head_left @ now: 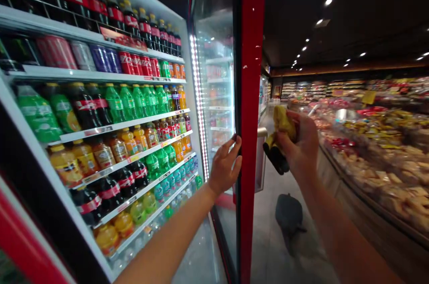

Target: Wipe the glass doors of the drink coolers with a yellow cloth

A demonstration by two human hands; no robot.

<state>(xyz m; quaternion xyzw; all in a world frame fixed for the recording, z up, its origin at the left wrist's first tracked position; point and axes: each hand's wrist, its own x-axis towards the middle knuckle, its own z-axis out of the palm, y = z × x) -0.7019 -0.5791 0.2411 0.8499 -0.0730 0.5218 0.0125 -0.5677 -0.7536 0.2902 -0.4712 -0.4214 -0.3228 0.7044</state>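
Observation:
The drinks cooler's glass door (217, 74) stands swung out, with a red frame (251, 123) along its edge. My left hand (225, 167) reaches to the inner side of that frame. Its fingers are stretched and slightly apart, with the tips touching the dark edge strip. On the outer side of the door, my right hand (303, 143) is closed around a crumpled yellow cloth (284, 124). Below it, a black part (276, 158) hangs from the same grip; I cannot tell whether it belongs to the cloth. The right fingers are apart from the door frame.
On the left, the lit cooler's shelves (134, 79) carry rows of cola bottles (115, 11), cans (134, 64), green soda bottles (127, 100) and juice bottles (110, 154). A curved display of packaged food (375, 154) lies to the right. A dark grey object (288, 214) is on the floor.

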